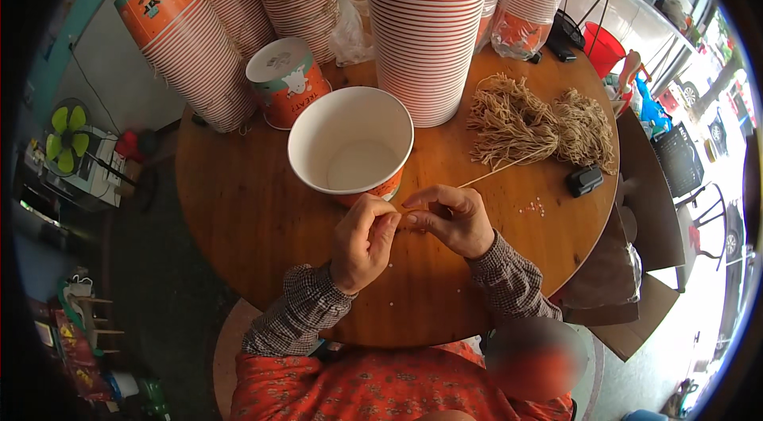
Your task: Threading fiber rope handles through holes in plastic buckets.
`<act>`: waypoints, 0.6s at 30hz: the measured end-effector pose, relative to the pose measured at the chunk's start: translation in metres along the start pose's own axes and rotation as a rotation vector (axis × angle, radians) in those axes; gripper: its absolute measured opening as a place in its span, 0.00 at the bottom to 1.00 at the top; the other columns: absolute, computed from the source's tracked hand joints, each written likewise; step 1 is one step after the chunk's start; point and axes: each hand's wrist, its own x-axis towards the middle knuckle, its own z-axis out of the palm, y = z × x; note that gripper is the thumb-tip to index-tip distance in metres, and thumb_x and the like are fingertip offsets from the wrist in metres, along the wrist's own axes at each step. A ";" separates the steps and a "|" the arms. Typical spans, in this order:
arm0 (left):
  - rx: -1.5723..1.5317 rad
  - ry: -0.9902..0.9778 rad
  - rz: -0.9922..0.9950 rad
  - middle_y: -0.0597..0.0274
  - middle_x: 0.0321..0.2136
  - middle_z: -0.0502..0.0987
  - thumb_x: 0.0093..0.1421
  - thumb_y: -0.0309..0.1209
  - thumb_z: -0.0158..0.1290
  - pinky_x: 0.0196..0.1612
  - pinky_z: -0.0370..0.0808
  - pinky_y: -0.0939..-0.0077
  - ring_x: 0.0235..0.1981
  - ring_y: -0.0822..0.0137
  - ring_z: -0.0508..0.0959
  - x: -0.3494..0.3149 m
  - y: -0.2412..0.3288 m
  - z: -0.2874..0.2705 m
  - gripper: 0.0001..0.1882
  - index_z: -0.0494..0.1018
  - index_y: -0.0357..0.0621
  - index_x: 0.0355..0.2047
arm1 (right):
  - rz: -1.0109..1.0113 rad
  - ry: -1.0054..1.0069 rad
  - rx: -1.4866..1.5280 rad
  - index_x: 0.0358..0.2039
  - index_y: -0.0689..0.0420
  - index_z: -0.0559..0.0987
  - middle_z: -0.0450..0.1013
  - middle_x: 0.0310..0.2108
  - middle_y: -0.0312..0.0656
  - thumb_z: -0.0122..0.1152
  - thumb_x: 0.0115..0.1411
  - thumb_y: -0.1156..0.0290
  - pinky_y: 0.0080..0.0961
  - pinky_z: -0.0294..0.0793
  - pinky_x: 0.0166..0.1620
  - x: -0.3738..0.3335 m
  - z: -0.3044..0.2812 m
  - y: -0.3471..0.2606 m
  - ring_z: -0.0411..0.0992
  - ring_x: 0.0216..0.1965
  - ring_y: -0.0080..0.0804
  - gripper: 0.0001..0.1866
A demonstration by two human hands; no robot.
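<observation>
My left hand (366,242) and my right hand (457,220) meet over the table, just in front of a white-lined paper bucket (350,139). The fingertips of both are pinched close together, nearly touching. A strand of tan cord (497,172) runs from behind my right hand toward a bundle of cords, and the right fingers seem closed on it. What sits between the left fingertips is too small to make out. The bucket stands upright with its mouth open and an orange printed outside.
Tall stacks of nested orange buckets (425,47) stand along the table's far side. One bucket (286,83) rests upside down at the left. Cord bundles (540,123), a small black object (585,181) and tiny pink bits (534,208) lie right. Cardboard boxes (636,294) stand beyond the edge.
</observation>
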 end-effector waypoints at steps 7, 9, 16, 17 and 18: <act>0.113 0.025 0.118 0.55 0.28 0.72 0.59 0.20 0.53 0.33 0.72 0.69 0.29 0.57 0.75 0.003 -0.003 0.002 0.05 0.68 0.37 0.34 | 0.025 0.015 -0.051 0.36 0.63 0.78 0.76 0.24 0.34 0.62 0.58 0.77 0.14 0.75 0.30 -0.001 0.000 0.011 0.73 0.26 0.14 0.06; 0.157 0.030 0.142 0.56 0.28 0.73 0.58 0.20 0.53 0.34 0.72 0.68 0.29 0.57 0.75 0.002 -0.005 0.001 0.05 0.68 0.38 0.35 | 0.050 0.020 0.028 0.36 0.63 0.78 0.75 0.24 0.33 0.62 0.58 0.77 0.15 0.75 0.30 0.000 0.002 0.007 0.72 0.25 0.13 0.06; 0.484 0.059 0.385 0.62 0.31 0.75 0.53 0.20 0.56 0.36 0.70 0.68 0.32 0.62 0.77 0.007 -0.005 -0.005 0.09 0.72 0.42 0.35 | 0.215 0.024 0.383 0.35 0.61 0.79 0.74 0.25 0.31 0.63 0.58 0.74 0.14 0.74 0.28 -0.001 0.003 0.003 0.70 0.22 0.14 0.06; 0.554 0.052 0.455 0.62 0.33 0.75 0.52 0.20 0.56 0.37 0.70 0.68 0.33 0.63 0.77 0.010 -0.006 -0.006 0.10 0.73 0.42 0.35 | 0.214 0.026 0.384 0.35 0.61 0.79 0.74 0.25 0.31 0.63 0.58 0.74 0.14 0.74 0.28 -0.001 0.002 0.006 0.70 0.22 0.14 0.06; 0.554 0.050 0.457 0.62 0.33 0.75 0.52 0.20 0.56 0.37 0.70 0.68 0.33 0.63 0.77 0.014 -0.006 -0.004 0.10 0.73 0.42 0.35 | 0.249 0.028 0.484 0.35 0.60 0.78 0.73 0.24 0.31 0.61 0.59 0.73 0.14 0.72 0.26 -0.001 0.001 0.011 0.69 0.21 0.14 0.05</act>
